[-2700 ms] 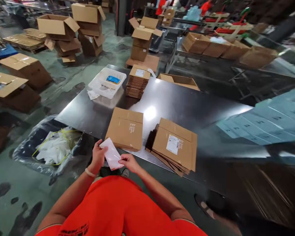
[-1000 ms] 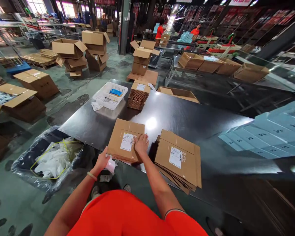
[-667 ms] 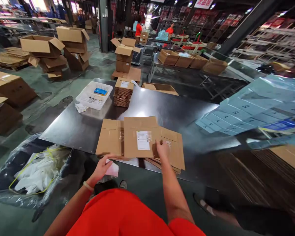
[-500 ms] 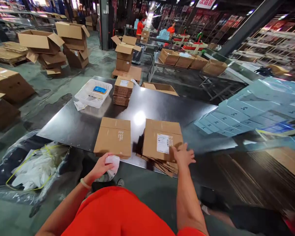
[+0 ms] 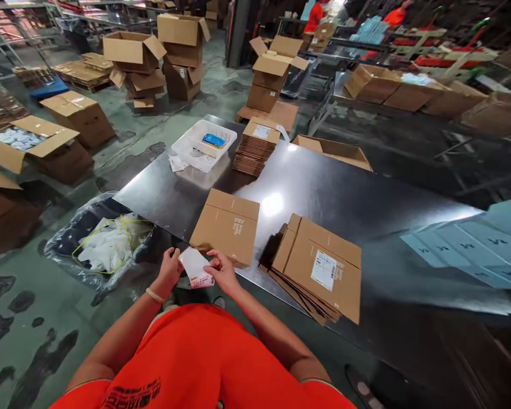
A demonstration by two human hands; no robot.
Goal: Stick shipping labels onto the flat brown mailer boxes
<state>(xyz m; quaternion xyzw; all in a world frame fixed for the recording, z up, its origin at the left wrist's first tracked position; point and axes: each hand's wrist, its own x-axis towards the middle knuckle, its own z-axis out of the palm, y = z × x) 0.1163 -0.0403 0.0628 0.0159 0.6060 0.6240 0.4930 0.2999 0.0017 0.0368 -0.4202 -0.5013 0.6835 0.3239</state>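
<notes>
Our worktop carries a skewed stack of labelled cardboard at its near edge; a bump could spill it. Our left hand and right hand pinch the printed sheet just before that edge; uneven pulling could crease it.

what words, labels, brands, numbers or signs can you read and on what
Nothing reads clearly.
Held sheet: print too small
Left cardboard stack: print too small
Right stack: label, print too small
Rear stack: label too small
Loose slips: unreadable
Shirt: print blurred
Pale blue boxes: marks unclear
</notes>
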